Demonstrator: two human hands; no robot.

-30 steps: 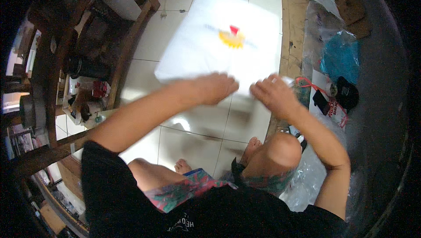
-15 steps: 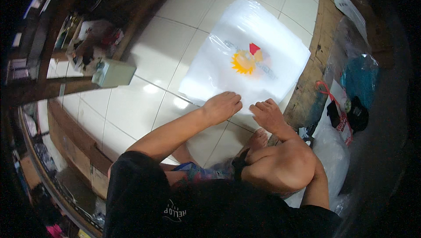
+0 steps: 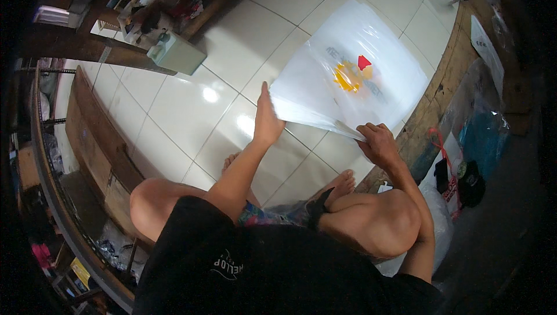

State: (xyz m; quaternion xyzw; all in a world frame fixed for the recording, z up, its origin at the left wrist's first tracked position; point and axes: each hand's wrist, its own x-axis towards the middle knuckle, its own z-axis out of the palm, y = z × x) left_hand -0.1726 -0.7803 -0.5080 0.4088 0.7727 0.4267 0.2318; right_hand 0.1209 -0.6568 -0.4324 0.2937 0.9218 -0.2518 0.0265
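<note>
A stack of white plastic bags or sheets (image 3: 313,71), printed with a yellow sunburst and a red shape, lies on the tiled floor in front of me. My left hand (image 3: 268,119) is against its left near corner, a straight finger pointing away from me; the other fingers are partly hidden. My right hand (image 3: 378,142) has its fingers closed on the near edge of the stack, where the plastic is pulled into a raised fold. Between my hands the near edge slants down to the right, lifted a little off the floor.
A pale green container (image 3: 177,54) stands at the left by a wooden beam. Along the right runs a worn wooden board (image 3: 415,112), with clear plastic, a red cord (image 3: 439,141) and a dark item (image 3: 471,183) beyond it. A brown wooden piece (image 3: 96,158) is at the lower left.
My hands have moved apart from close together at the middle of the near edge. The left has gone to the left corner and straightened; the right pulls the edge rightward into a fold.
</note>
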